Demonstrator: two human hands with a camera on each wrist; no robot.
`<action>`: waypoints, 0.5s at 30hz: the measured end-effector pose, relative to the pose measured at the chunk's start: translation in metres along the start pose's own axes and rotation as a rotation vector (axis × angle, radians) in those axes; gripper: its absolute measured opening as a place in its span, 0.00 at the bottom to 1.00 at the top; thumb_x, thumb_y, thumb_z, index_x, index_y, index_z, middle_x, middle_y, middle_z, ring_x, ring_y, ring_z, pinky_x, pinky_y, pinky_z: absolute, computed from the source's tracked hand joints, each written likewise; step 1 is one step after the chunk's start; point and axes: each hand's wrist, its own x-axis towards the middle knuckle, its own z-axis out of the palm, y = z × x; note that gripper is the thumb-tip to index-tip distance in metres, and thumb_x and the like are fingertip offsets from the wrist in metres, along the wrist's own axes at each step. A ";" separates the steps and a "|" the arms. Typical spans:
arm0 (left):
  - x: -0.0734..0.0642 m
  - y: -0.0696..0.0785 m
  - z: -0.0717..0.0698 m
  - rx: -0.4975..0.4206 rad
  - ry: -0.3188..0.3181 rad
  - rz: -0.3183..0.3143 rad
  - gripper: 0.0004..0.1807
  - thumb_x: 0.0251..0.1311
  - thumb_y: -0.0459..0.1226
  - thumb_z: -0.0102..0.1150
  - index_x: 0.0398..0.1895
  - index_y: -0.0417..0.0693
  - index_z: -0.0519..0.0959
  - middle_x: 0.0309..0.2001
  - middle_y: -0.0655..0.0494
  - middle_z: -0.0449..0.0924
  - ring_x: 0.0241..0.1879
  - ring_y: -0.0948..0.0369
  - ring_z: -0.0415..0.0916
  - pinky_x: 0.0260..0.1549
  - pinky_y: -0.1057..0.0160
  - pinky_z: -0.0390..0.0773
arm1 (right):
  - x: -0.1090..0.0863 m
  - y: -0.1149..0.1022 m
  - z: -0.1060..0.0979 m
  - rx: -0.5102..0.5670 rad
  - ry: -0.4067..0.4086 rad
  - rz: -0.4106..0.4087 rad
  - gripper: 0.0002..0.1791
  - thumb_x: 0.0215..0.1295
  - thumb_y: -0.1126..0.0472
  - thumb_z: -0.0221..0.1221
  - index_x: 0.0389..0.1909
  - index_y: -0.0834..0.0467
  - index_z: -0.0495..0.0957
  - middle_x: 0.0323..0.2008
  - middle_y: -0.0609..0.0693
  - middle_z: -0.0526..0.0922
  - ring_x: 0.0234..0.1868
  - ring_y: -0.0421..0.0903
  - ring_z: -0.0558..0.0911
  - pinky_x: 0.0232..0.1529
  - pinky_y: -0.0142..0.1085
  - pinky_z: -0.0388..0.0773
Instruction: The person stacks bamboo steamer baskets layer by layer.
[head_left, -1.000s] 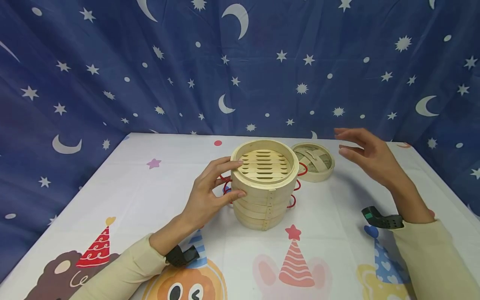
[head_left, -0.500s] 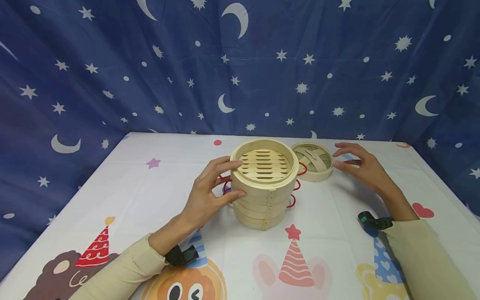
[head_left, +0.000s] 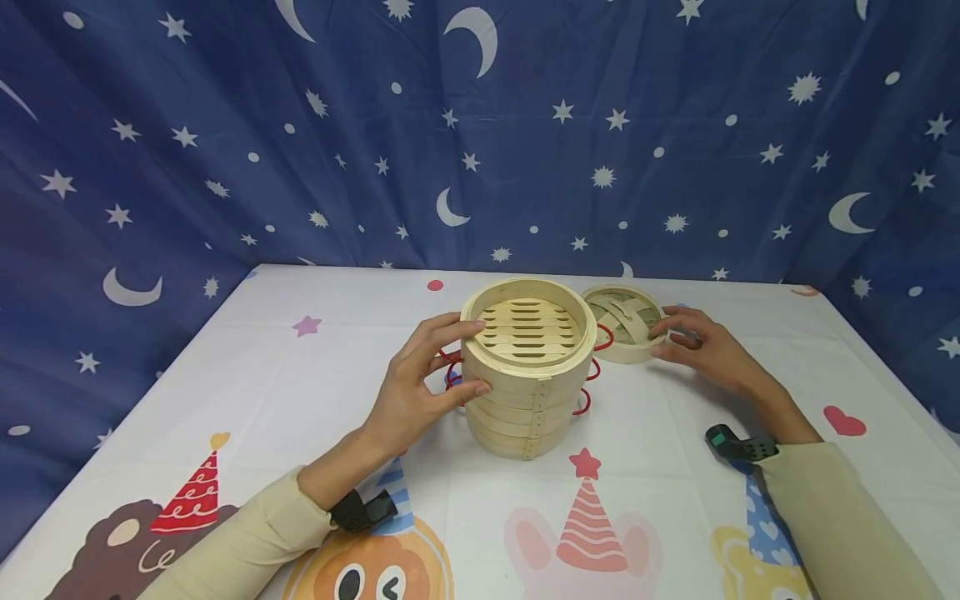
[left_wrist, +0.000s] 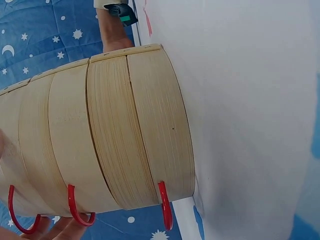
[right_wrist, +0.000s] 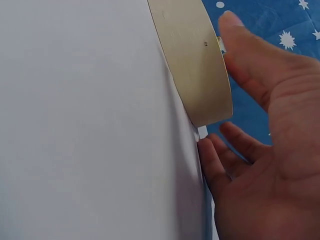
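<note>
A stack of round bamboo steamer baskets (head_left: pixel 525 408) stands upright on the table, with red cord loops on its sides. Its top tier is uncovered and shows a slatted base. My left hand (head_left: pixel 408 387) grips the stack's upper left side, thumb in front and fingers at the rim and behind. In the left wrist view, fingertips (left_wrist: pixel 62 229) show past the stack (left_wrist: pixel 105 135). Behind and right of it lies the woven bamboo lid (head_left: pixel 626 325). My right hand (head_left: pixel 708 350) is at the lid's right edge. In the right wrist view, its thumb and fingers are spread beside the lid (right_wrist: pixel 195 60).
A white tablecloth (head_left: pixel 660 500) printed with cartoon animals in party hats covers the table. A dark blue curtain (head_left: pixel 337 167) with moons and stars hangs behind the far edge. Both wrists wear black bands (head_left: pixel 738 446).
My right hand has come down and left from above the table to the lid's right edge. The left hand and the steamer stack have stayed put.
</note>
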 end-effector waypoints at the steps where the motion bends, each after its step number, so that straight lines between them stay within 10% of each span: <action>1: 0.000 0.000 0.000 -0.002 -0.001 -0.001 0.36 0.45 0.25 0.73 0.61 0.47 0.73 0.59 0.49 0.66 0.57 0.53 0.68 0.49 0.57 0.77 | 0.000 0.000 0.001 -0.002 -0.008 0.007 0.23 0.61 0.52 0.65 0.50 0.62 0.75 0.70 0.65 0.51 0.70 0.64 0.52 0.63 0.58 0.59; 15: -0.001 -0.001 0.000 -0.003 -0.006 -0.004 0.37 0.45 0.26 0.72 0.62 0.48 0.72 0.60 0.52 0.66 0.57 0.54 0.69 0.49 0.58 0.77 | 0.005 -0.009 0.013 -0.059 0.028 0.048 0.23 0.55 0.50 0.70 0.41 0.63 0.75 0.69 0.70 0.47 0.69 0.69 0.50 0.63 0.59 0.58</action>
